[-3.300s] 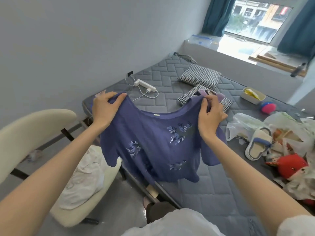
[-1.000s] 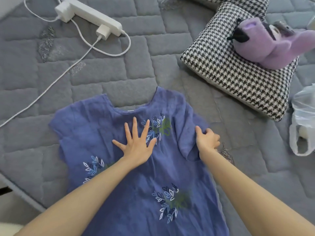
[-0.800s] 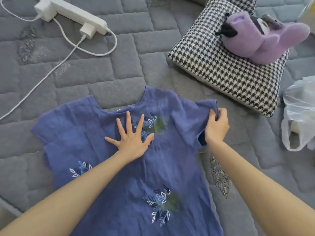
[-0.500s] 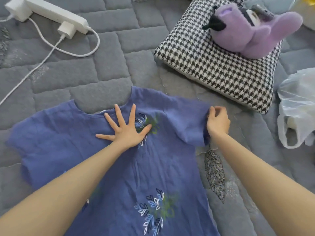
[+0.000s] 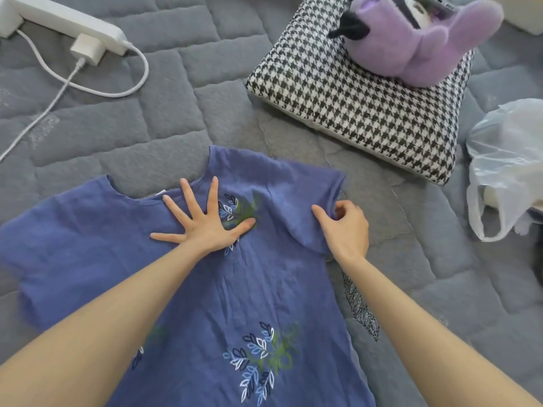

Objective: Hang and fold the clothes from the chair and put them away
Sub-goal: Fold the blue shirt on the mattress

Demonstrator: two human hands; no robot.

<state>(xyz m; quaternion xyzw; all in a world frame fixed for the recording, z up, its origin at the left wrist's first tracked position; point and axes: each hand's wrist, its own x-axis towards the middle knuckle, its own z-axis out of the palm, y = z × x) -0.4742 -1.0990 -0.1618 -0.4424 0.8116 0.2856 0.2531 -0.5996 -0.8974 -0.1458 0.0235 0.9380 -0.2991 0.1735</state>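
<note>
Counts first: one blue shirt (image 5: 264,289), short-sleeved, spread front-up on the grey quilted bed (image 5: 182,107) with its neckline away from me. A small white tag (image 5: 160,191) shows inside the neckline, too small for me to read. I count three leaf sprigs printed on the front: one at the chest, one low in the middle, and one mostly hidden behind the left forearm.

Two bare hands are on the shirt. The left hand (image 5: 205,227) lies flat just under the neckline, all five fingers straight and spread, pressing the cloth down beside the chest sprig. The right hand (image 5: 346,230) has its fingers curled and pinches the edge of the sleeve on my right, which lies folded in over the body.

Beyond the shirt, apart from it, sits one black-and-white houndstooth cushion (image 5: 352,98) with one purple plush toy (image 5: 411,45) on top. At far left lies one white power strip (image 5: 67,22) with one white charger (image 5: 86,49) plugged in; two white cables (image 5: 146,71) run from them. One clear plastic bag (image 5: 505,160) lies at the right edge.
</note>
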